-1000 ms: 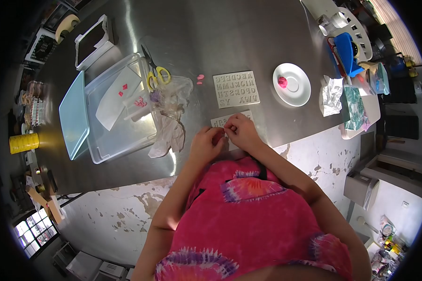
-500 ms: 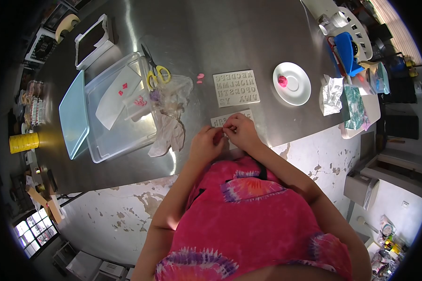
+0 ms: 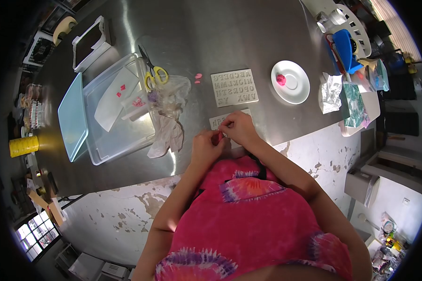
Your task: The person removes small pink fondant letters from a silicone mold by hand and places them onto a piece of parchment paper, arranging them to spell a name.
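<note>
My left hand (image 3: 207,146) is closed, with a small pink piece of dough (image 3: 220,136) showing at its fingertips. The fingers of my right hand (image 3: 239,128) are pinched together right beside it; what they hold is hidden. Under and behind my right hand lies a lowercase letter mold (image 3: 215,123), partly covered. Beyond it an uppercase letter mold (image 3: 234,87) rests flat on the table. Two flattened pink pieces (image 3: 198,76) lie to its left. On the right, a white saucer (image 3: 302,91) carries a pink lump of dough (image 3: 281,80).
Left on the steel table (image 3: 183,28) are a clear plastic box (image 3: 98,152) with paper and small pink pieces, a blue lid (image 3: 71,117), yellow-handled scissors (image 3: 160,75) and crumpled plastic wrap (image 3: 176,91). Crumpled white paper (image 3: 331,93) and a blue container (image 3: 344,49) stand right.
My hands stay close together over the near mold, with my right fingertips shifting slightly left and up. The view has moved a little; the table items keep their places.
</note>
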A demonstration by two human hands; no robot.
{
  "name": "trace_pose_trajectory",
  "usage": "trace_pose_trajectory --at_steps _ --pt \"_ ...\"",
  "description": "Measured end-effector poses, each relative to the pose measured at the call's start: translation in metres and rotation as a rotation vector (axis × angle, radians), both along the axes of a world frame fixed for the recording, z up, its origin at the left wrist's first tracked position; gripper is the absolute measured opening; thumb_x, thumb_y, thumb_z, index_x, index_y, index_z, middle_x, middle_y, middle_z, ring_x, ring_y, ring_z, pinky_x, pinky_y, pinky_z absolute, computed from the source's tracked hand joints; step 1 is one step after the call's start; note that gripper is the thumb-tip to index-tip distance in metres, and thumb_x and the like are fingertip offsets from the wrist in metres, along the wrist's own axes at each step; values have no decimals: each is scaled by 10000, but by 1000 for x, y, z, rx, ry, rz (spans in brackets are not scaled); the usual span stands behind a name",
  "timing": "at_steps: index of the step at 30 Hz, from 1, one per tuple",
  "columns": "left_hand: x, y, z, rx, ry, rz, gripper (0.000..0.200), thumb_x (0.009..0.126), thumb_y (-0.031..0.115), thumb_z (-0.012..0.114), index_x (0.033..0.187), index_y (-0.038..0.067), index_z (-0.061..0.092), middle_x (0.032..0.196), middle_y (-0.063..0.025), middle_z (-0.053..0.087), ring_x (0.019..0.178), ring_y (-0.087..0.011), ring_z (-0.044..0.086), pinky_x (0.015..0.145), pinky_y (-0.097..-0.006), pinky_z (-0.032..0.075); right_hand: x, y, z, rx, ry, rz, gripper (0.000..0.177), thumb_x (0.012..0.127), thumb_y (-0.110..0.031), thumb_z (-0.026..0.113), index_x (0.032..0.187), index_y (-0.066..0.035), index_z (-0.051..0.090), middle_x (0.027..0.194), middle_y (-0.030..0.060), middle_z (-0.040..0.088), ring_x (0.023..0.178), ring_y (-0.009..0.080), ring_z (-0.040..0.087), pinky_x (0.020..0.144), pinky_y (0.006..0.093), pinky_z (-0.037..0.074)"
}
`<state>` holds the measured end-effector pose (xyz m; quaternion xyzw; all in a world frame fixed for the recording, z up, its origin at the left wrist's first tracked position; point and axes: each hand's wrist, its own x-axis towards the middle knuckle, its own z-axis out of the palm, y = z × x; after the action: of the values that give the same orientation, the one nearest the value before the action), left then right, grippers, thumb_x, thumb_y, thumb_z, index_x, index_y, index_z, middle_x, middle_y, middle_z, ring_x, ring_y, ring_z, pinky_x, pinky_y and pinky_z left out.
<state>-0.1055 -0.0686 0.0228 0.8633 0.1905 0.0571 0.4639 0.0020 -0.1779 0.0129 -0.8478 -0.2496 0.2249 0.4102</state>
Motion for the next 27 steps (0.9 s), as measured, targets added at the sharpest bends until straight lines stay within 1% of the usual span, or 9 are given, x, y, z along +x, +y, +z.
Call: trace_pose_trajectory --at_steps 6,9,16,18,20,21,23,24,27 --pt "1 -3 5 -104 35 61 305 657 214 723 861 -6 671 714 -162 620 623 -234 625 593 -309 492 5 0 1 -26 -96 94 122 650 -148 731 705 -50 681 743 114 600 631 200 615 602 299 504" --pt "-1 -4 4 -68 41 62 307 653 223 730 858 1 675 711 -158 613 619 -239 622 592 -306 491 13 -3 1 59 46 113 115 622 -158 722 683 -69 682 750 136 599 674 271 600 636 344 495" --pt "0 -5 4 -20 16 49 285 669 223 723 860 15 679 695 -150 602 609 -250 617 574 -312 481 10 -4 4 61 109 81 121 623 -144 715 697 -54 681 738 128 601 672 267 605 636 341 503" --pt "1 -3 9 0 34 38 275 677 223 718 859 20 681 681 -146 607 602 -249 618 567 -311 478 5 -2 0 6 -38 55 110 649 -117 724 720 -46 681 741 101 607 635 194 615 601 284 504" --pt "3 4 11 -240 180 109 236 696 221 705 827 27 684 642 -133 616 565 -233 613 551 -309 472 4 -2 -1 8 -67 68 111 648 -114 724 717 -41 676 745 102 608 635 195 615 599 285 503" --pt "4 9 6 -241 180 108 236 696 221 705 827 27 684 642 -133 616 565 -233 613 551 -309 472 4 -3 -1 9 -96 79 112 648 -110 724 714 -36 672 749 103 608 636 197 615 598 285 503" --pt "9 19 -7 41 217 58 240 717 235 693 817 18 667 604 -114 618 530 -200 604 534 -294 466 6 -3 -1 32 -56 76 115 630 -119 715 698 -39 668 740 114 601 645 232 608 605 313 497" --pt "13 21 -5 41 218 60 240 717 235 693 817 18 667 604 -114 618 530 -200 604 534 -294 466 7 -3 -1 56 -16 73 118 613 -128 707 682 -43 664 730 126 594 655 267 601 612 340 492" --pt "21 27 -5 -70 118 36 226 715 200 702 814 8 635 598 -94 618 525 -152 597 514 -269 455 8 -3 0 39 7 84 118 624 -126 711 696 -46 664 741 124 595 655 257 602 604 333 490"
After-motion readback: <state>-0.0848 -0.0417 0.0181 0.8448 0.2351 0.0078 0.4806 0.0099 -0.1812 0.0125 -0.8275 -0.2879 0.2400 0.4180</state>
